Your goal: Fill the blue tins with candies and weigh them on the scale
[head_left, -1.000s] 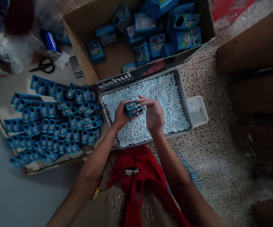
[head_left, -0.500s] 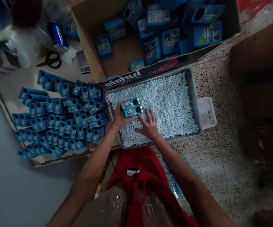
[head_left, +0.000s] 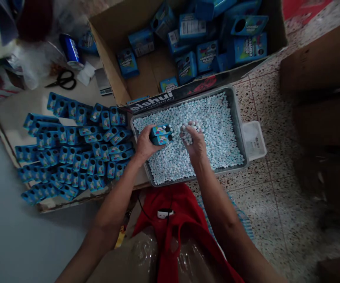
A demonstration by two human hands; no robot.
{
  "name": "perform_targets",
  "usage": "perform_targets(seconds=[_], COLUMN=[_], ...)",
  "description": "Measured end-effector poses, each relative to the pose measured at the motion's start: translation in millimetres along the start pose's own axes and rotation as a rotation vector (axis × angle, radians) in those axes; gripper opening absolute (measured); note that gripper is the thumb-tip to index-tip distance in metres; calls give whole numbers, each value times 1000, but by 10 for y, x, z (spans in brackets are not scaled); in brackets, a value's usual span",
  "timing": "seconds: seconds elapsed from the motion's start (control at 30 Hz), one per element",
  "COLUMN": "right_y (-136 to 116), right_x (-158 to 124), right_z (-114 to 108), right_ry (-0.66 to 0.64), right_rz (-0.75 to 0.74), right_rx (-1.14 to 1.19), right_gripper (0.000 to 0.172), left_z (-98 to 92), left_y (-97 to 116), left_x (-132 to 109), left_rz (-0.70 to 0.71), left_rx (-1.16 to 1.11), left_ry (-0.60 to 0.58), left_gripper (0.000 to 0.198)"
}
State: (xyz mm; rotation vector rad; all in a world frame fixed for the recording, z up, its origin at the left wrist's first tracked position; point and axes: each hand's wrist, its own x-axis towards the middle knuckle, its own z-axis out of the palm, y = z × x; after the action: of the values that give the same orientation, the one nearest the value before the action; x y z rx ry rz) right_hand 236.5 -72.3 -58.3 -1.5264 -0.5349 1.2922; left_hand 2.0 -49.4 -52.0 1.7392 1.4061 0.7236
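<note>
The left hand (head_left: 145, 142) grips a pair of small blue candy boxes (head_left: 161, 135) side by side, their round openings turned toward the right hand (head_left: 194, 137), with pale pieces showing at the holes. The right hand, fingers curled upward, cups a handful of candies (head_left: 187, 135) just beside those openings, not touching the boxes. Both hands are over a grey metal tray (head_left: 238, 125) spread with pale blue and white candies (head_left: 170, 169), the boxes above its left half and the handful near its middle. Against the far side of the tray stands a cardboard carton (head_left: 146, 80) holding more blue boxes (head_left: 207, 56), several printed "Caramelo Macizo". To the left, rows of blue boxes with round holes (head_left: 80, 135) crowd the table (head_left: 9, 122), their holes facing up. Behind them lie black-handled scissors (head_left: 66, 79) and a blue drink can (head_left: 70, 51). A translucent plastic container (head_left: 254, 140) sits just beside the tray's right end.
</note>
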Motion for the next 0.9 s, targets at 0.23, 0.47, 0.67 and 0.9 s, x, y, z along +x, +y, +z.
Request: perform_targets(seconds=[0.23,0.47,0.67,0.9], right_y=[-511,-752,-554,-34], right_x=[-410,-621,-497,236], right_z=[280,391,-116,-468], right_ry=[51,-10,-45,101], right_rz=[-297,-430,-287,-375], right_rx=[162,129,90,-482], right_gripper=[48,43,62,35], left_z=[32,264,323,254], left_y=[166,130,42,-128], left_x=[22,39,76,-130], left_rz=[112,113,99,79], left_rx=[11,-260,-359,-493], left_ry=[-102,-89,-96,-154], left_gripper=[78,83,91,93])
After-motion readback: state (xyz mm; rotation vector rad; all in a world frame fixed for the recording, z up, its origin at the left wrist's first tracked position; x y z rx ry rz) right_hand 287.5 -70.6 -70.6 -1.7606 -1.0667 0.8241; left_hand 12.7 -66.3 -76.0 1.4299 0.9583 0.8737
